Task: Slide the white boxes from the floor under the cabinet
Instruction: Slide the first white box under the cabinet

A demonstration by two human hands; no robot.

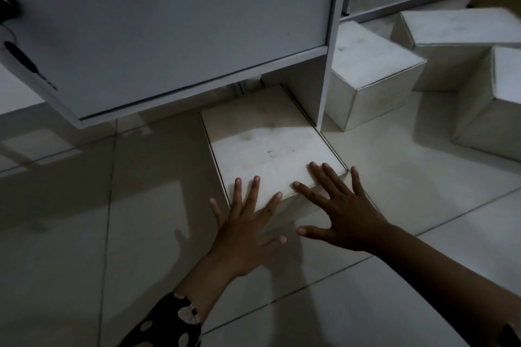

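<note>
A white box lies on the tiled floor, its far half in the gap under the grey cabinet. My left hand is spread flat, fingertips on the near edge of the box top. My right hand is also spread, fingers straight over the box's near right corner. Both hands press against the box's near side. The far end of the box is hidden in shadow beneath the cabinet.
Right of the cabinet's side panel stand three more white boxes: one close by, one behind it, one at the right edge. A key hangs from the cabinet door lock. Tiled floor stretches left.
</note>
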